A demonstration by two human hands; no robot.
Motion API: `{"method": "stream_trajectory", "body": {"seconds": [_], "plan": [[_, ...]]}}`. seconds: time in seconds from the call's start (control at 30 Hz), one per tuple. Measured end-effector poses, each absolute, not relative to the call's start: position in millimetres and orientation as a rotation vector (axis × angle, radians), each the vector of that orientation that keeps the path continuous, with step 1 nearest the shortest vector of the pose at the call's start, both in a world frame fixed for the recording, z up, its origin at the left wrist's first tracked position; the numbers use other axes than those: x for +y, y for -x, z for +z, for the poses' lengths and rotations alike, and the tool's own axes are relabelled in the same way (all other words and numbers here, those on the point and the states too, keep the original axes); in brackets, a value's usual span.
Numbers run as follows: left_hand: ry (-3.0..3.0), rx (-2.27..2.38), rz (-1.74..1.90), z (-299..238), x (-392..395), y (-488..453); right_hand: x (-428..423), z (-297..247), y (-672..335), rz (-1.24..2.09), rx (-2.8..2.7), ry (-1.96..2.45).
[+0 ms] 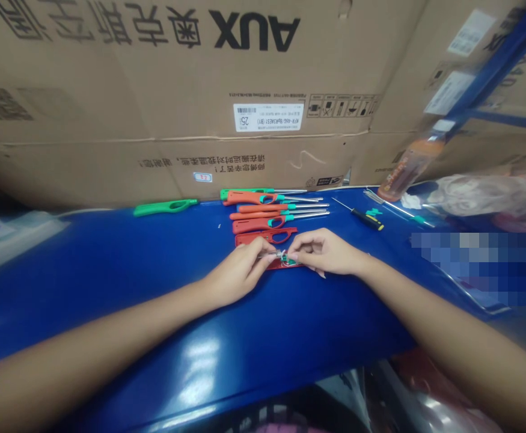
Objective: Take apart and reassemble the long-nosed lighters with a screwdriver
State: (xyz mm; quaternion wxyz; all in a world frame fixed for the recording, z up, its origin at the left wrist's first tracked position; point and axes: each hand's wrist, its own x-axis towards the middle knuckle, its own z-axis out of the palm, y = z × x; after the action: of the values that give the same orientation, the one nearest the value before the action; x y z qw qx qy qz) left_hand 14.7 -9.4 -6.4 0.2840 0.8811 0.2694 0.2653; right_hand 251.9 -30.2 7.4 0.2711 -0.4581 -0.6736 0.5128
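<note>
So both hands are busy over a red lighter casing (275, 266) on the blue desk (154, 252), left of the black-and-yellow screwdriver (367, 219) and a bit closer to the body. The left hand (240, 267) has its grip pinching some small inner parts (282, 257) with white wire on them. The right hand (326, 249), on the screwdriver side, has thumb and finger pinched on the same bits, where a little green shows. Too tiny to tell who's got exactly which piece.

Further left of the screwdriver there's a row of long-nosed gas lighters (253, 208), orange, red and one green, metal nozzles pointing its way. Another red handle shell (267, 239) sits between them and the hands. A green handle shell (154, 208) lies well off to the left.

Green scraps (373, 212) are just beside the screwdriver, with a metal tube (400, 208) to its right. Farther right and back is an orange bottle (409, 171), and behind everything a big AUX cardboard box (177, 78), print upside down.
</note>
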Motion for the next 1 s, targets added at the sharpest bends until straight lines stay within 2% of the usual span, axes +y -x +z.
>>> {"method": "stream_trajectory", "body": {"seconds": [1.0], "plan": [[-2.534, 0.722, 0.653, -10.7, -9.3, -16.3, -33.4, 5.2, -248.6, 1.303, -1.828, 1.220]]}}
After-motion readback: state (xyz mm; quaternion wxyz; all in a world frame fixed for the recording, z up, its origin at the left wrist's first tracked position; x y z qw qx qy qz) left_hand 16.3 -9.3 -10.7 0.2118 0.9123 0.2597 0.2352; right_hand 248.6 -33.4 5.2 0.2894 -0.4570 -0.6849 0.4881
